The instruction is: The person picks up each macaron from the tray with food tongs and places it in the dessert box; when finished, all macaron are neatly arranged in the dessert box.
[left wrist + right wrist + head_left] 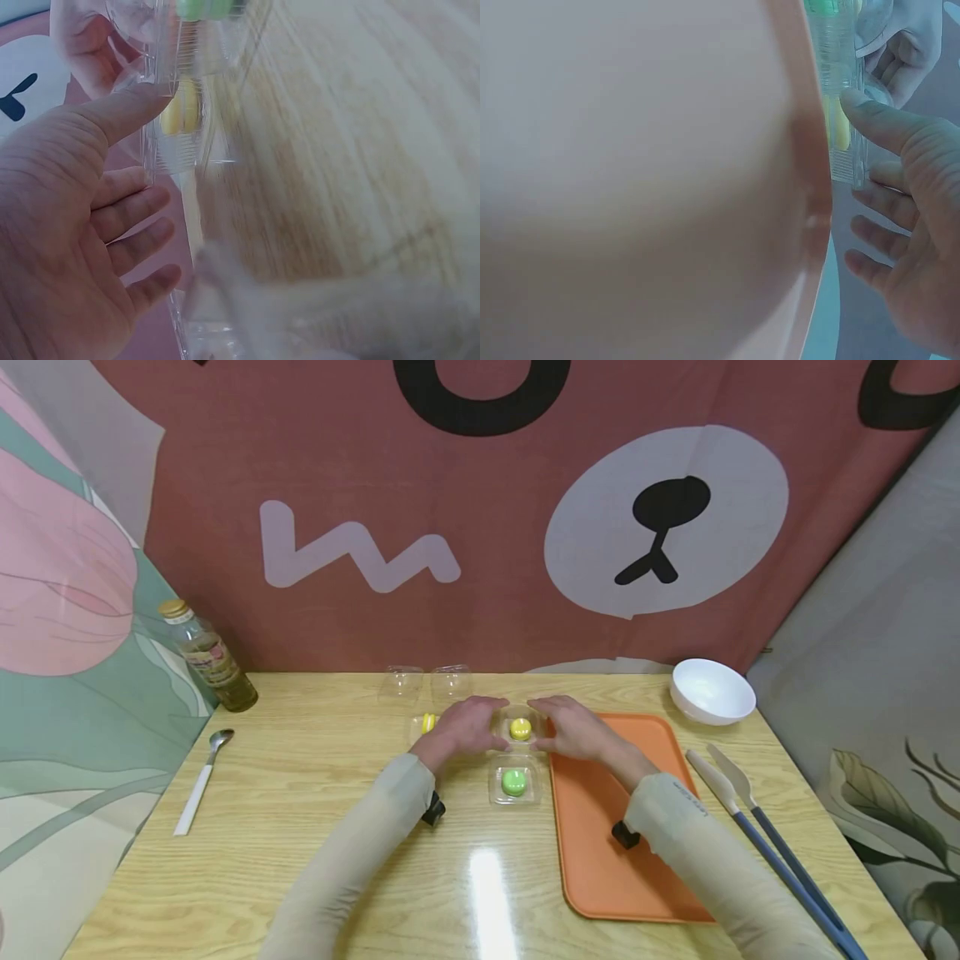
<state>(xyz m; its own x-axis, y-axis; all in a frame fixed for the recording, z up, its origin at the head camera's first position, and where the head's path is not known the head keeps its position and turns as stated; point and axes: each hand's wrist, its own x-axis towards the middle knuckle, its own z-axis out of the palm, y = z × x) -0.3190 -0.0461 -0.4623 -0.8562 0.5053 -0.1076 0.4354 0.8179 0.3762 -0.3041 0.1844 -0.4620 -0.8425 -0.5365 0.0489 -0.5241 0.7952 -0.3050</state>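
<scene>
A clear plastic box (533, 715) with a yellow macaron (521, 729) inside sits between both hands. My left hand (472, 727) grips its left edge with thumb and fingertips, and my right hand (577, 731) pinches the right edge. In the left wrist view, the thumb lies at the box rim beside the yellow macaron (180, 111) while the other fingers spread loosely. The right wrist view has the right thumb (877, 116) on the rim in the same way. Just in front stands another clear box with a green macaron (514, 782). Partly behind my left hand is another yellow macaron (429, 722).
An orange tray (600, 877) lies under my right forearm. Two clear plastic lids or boxes (452, 683) stand at the back edge. Two blue-handled knives (780, 852) and a white bowl (712, 692) are at right; a spoon (198, 793) and a bottle (213, 664) at left.
</scene>
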